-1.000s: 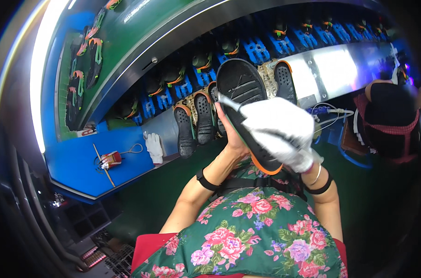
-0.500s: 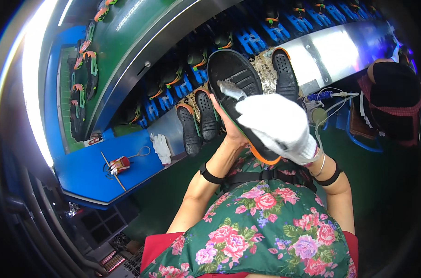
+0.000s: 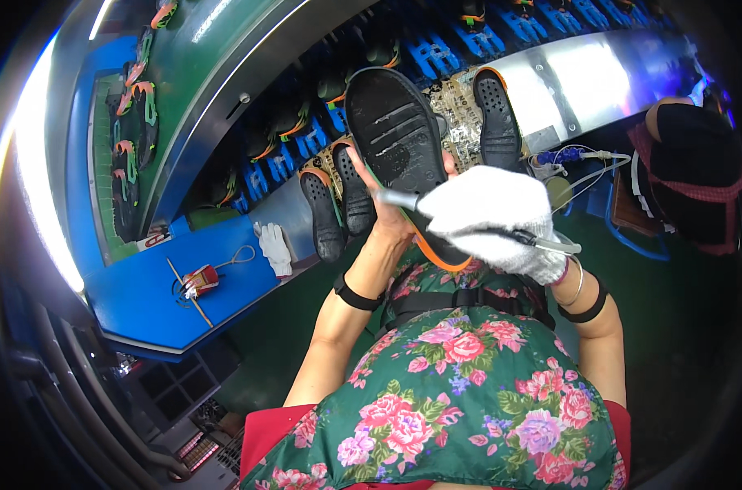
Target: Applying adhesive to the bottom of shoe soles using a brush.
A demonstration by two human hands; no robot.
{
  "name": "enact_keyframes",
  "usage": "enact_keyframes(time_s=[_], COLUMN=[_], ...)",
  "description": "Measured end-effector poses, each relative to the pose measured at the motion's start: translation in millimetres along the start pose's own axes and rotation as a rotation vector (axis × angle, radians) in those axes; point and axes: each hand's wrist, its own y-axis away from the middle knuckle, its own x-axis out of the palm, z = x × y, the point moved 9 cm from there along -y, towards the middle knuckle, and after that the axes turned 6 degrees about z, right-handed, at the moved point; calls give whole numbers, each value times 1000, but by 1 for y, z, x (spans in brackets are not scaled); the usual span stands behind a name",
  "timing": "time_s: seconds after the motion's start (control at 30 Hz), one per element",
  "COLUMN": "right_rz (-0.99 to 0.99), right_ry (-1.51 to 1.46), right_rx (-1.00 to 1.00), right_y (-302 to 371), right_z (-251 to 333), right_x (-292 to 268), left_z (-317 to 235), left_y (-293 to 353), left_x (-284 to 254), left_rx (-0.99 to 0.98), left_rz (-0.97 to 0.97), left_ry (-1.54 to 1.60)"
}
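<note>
A black shoe sole (image 3: 391, 122) with an orange and green rim lies tilted across my bare left hand (image 3: 393, 219), whose fingers grip it from beneath and along its sides. In my right hand (image 3: 493, 214), which wears a white glove, is a brush (image 3: 397, 198) with a pale tube (image 3: 555, 245) running from its back end. The brush tip is over the lower left side of the sole; whether it touches cannot be made out. A wet-looking sheen covers part of the sole's inner face.
Beyond my hands, soles (image 3: 322, 214) (image 3: 497, 118) rest along a taped ledge (image 3: 457, 110) before a metal guard. Shoes on blue racks (image 3: 432, 57) line up behind it. At left, a blue table (image 3: 134, 298) bears a white glove (image 3: 274, 249) and a red object (image 3: 201, 280) with a stick.
The brush has moved from the middle of the sole down toward its lower left edge, and my right hand has turned. The sole has shifted slightly up and left in view.
</note>
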Motion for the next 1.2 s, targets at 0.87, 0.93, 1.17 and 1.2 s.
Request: enact_keyframes(time_s=[0.87, 0.93, 1.17, 1.2], right_rz=[27, -124, -31, -28], right_ry=[116, -177, 49, -29], right_rx=[-2, 303, 91, 126], right_y=[14, 30, 18, 19], right_z=[12, -22, 6, 1], right_x=[8, -2, 0, -2], left_z=[-42, -47, -57, -59], left_y=[-21, -22, -28, -28], left_x=[15, 14, 21, 21], left_rx=[102, 116, 150, 164], left_rz=[98, 95, 163, 169], left_ry=[-110, -139, -198, -207])
